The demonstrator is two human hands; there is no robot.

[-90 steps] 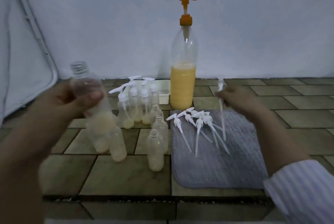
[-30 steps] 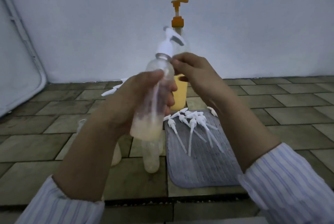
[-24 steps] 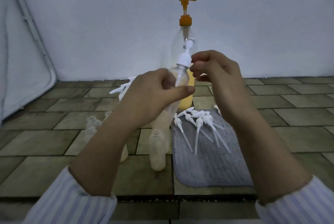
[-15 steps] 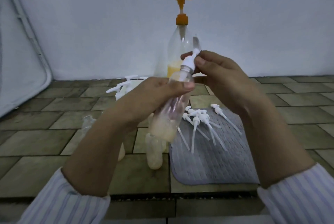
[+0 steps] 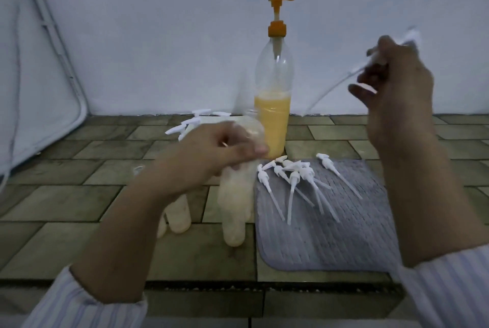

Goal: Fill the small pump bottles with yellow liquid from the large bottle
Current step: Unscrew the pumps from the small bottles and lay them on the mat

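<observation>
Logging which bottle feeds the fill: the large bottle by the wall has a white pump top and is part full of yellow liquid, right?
Not quite: the head view shows the large bottle has an orange pump top, not white. The rest holds.

My left hand (image 5: 211, 153) wraps a motion-blurred small bottle (image 5: 246, 131), its neck hidden by my fingers, and covers most of the capped bottles (image 5: 195, 122) behind. The pump head (image 5: 411, 36) pinched in my right hand (image 5: 397, 84) is smeared beyond detail.

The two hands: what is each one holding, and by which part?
The left hand grips a small bottle around its upper body. The right hand pinches a white pump head near its top, tube dangling.
</observation>
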